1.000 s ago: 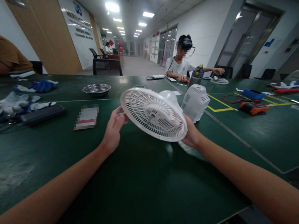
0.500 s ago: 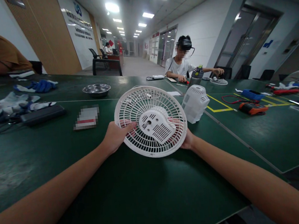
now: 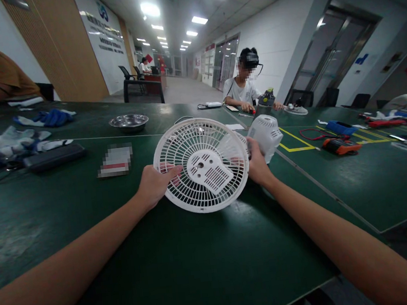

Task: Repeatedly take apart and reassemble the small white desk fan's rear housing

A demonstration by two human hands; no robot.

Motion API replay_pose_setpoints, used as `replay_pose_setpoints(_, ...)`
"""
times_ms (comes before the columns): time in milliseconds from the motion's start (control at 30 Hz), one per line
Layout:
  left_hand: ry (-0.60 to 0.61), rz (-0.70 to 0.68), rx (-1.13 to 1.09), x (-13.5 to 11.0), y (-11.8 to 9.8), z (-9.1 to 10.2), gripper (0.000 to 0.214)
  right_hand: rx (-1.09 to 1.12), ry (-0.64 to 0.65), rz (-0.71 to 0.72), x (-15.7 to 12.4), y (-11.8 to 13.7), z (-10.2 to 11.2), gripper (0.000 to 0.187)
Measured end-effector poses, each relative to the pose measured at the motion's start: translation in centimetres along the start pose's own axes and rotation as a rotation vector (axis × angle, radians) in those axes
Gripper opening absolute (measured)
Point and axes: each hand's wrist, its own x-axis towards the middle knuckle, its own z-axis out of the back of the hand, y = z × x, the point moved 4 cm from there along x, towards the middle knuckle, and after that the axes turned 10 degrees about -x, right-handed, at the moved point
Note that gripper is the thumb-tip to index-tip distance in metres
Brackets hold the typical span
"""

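My left hand [image 3: 153,185] grips the left rim of a round white fan grille [image 3: 205,206], with the thumb over its near face and the fingers behind. The grille is tilted up above the table, its slotted centre plate [image 3: 213,171] facing me. At the right rim my right hand [image 3: 258,163] is closed around a pale plastic part [image 3: 230,144]. That part is behind the grille and shows partly through the bars, so its full shape is hidden. Just beyond my right hand stands a translucent white plastic container [image 3: 266,135].
On the green table [image 3: 187,272] are a metal bowl [image 3: 128,123], a blurred flat packet [image 3: 116,161], a dark case [image 3: 55,157], gloves [image 3: 47,118] and an orange meter [image 3: 341,146]. Across the table sits a person in white [image 3: 242,89]; a bottle [image 3: 266,99] stands nearby.
My right hand has moved from behind the grille to its right rim. The pale part has shifted right, away from the centre plate. My left hand keeps its hold.
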Motion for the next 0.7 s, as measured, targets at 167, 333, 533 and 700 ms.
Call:
replay_pose_setpoints(167,-0.098,0.06,-0.063,0.7,0.5,0.7,0.022,-0.434,-0.085,0.105,0.3,0.1,1.2,0.069)
replay_pose_setpoints(333,-0.109,0.071,-0.074,0.8,0.3,1.0,0.02,-0.531,-0.247,0.193,0.2,1.2,2.2,0.054)
replay_pose_setpoints(533,-0.111,0.124,-0.107,0.5,-0.2,0.7,0.017,-0.608,-0.71,0.061,0.6,0.2,6.6,0.07)
replay_pose_setpoints(700,-0.163,0.148,-0.14,0.7,-0.1,0.6,0.009,-0.276,-0.634,-0.21,2.1,-5.9,6.5,0.088)
